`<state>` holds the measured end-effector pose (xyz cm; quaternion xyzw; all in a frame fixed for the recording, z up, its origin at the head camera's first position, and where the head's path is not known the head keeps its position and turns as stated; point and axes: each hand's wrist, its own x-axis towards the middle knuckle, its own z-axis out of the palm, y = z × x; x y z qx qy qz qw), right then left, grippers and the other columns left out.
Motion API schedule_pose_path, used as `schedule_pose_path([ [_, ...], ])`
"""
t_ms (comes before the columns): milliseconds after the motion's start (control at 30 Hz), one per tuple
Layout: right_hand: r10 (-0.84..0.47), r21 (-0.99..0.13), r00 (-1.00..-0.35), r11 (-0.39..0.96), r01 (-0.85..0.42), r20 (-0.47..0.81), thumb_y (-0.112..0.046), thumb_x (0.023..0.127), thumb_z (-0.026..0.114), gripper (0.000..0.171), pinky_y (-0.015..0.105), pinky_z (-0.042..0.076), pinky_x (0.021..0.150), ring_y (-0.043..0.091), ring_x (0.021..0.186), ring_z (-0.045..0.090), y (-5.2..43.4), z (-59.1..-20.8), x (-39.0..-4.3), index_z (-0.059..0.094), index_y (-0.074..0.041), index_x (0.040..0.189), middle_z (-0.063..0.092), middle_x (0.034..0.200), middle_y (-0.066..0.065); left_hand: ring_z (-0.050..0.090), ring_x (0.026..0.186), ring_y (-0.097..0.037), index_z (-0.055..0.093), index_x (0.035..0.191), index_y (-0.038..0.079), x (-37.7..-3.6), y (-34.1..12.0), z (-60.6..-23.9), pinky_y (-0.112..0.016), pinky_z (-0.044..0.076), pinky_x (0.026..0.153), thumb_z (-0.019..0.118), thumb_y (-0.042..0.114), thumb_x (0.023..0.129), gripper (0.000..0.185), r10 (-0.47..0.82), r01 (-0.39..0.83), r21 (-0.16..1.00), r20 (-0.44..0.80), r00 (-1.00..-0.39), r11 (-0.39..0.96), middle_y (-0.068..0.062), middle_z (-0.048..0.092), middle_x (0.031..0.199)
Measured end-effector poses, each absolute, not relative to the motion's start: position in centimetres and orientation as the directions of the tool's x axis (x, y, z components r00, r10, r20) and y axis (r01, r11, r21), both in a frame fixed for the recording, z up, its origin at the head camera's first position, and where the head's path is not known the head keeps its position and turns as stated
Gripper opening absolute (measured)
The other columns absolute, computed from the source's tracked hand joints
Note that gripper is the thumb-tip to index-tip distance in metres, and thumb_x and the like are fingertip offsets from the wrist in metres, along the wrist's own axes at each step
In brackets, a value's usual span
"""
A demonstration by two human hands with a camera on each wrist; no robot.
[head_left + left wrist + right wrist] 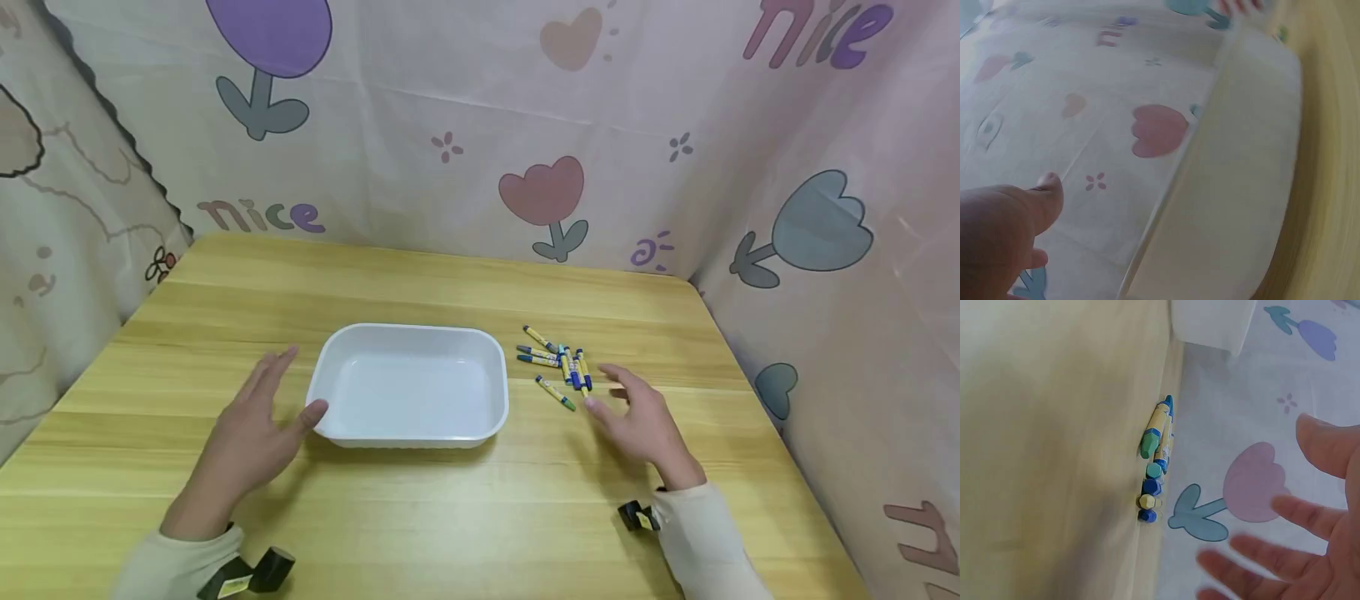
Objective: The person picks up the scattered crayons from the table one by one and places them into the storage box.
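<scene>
A white rectangular plastic tray (408, 440) sits on the wooden table. Beside its left rim is my left hand (255, 433), fingers extended and thumb overlapping the rim in the head view; the left wrist view shows this hand (1010, 225) next to the tray's side wall (1229, 169). To the right of the tray lie several crayons (555, 392) in yellow wrappers with blue, green and grey ends. Over their right side hovers my right hand (637, 417), fingers spread and holding nothing. In the right wrist view the crayons (1157, 428) lie apart from the hand (1310, 531).
The wooden table (480, 525) ends at a back edge against a patterned curtain (390, 167). More curtain hangs along the left and right sides. A small black device (273, 569) is strapped at the left wrist, another (637, 515) at the right.
</scene>
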<state>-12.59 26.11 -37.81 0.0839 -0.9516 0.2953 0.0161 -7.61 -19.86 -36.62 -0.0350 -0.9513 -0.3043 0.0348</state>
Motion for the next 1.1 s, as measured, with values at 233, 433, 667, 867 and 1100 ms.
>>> schedule_pose_path([
  [233, -0.2, -0.612, -0.98, 0.777, -0.15, -0.014, -0.024, 0.093, 0.068, 0.035, 0.038, 0.057, 0.075, 0.021, 0.084, 0.065, 25.2, -38.6, -15.7, 0.062, -0.002, 0.119, 0.067, 0.097, 0.008, 0.034, 0.129, -0.056, 0.005, 0.157, 0.016, -7.3, -19.7, -38.8, -0.067, 0.036, 0.1, 0.061, 0.044, 0.094, 0.089, 0.013, -0.027, 0.802, -0.043, -0.999, 0.597, -0.039, 0.026, 0.147],
  [433, -0.244, -0.554, -0.966, 0.818, -0.155, -0.09, -0.02, 0.09, 0.071, 0.03, 0.033, 0.053, 0.068, 0.014, 0.074, 0.059, 23.9, -39.3, -17.1, 0.064, -0.002, 0.113, 0.065, 0.085, 0.001, 0.036, 0.134, -0.044, 0.006, 0.157, 0.013, -7.5, -19.9, -40.6, -0.048, 0.036, 0.104, 0.07, 0.035, 0.09, 0.096, 0.046, -0.015, 0.871, -0.043, -0.998, 0.491, -0.03, 0.029, 0.15],
  [667, -0.257, -0.451, -0.959, 0.874, -0.18, -0.117, -0.02, 0.089, 0.072, 0.026, 0.031, 0.049, 0.061, 0.014, 0.067, 0.053, 22.8, -39.7, -17.5, 0.065, -0.004, 0.108, 0.059, 0.077, -0.002, 0.036, 0.133, -0.044, 0.008, 0.156, 0.008, -7.5, -19.7, -41.2, -0.046, 0.038, 0.101, 0.076, 0.027, 0.086, 0.1, 0.094, 0.069, 0.867, 0.026, -0.995, 0.493, -0.03, 0.028, 0.15],
  [867, -0.262, -0.413, -0.952, 0.894, -0.177, -0.159, -0.02, 0.088, 0.073, 0.019, 0.027, 0.044, 0.054, 0.013, 0.06, 0.05, 22.4, -40.4, -17.6, 0.065, -0.008, 0.1, 0.055, 0.07, -0.002, 0.043, 0.128, -0.046, 0.009, 0.156, 0.008, -7.0, -19.4, -41.3, -0.048, 0.044, 0.096, 0.074, 0.032, 0.087, 0.098, 0.104, 0.076, 0.833, 0.023, -0.994, 0.548, -0.033, 0.035, 0.145],
  [1100, -0.32, -0.392, -0.937, 0.887, -0.244, -0.14, -0.012, 0.085, 0.074, 0.018, 0.025, 0.04, 0.051, 0.011, 0.053, 0.047, 22.2, -40.2, -18.0, 0.066, -0.005, 0.099, 0.053, 0.063, -0.003, 0.05, 0.124, -0.042, 0.013, 0.156, 0.008, -7.2, -19.3, -41.1, -0.044, 0.051, 0.094, 0.069, 0.033, 0.092, 0.089, 0.102, 0.032, 0.849, -0.026, -0.994, 0.527, -0.033, 0.043, 0.14],
])
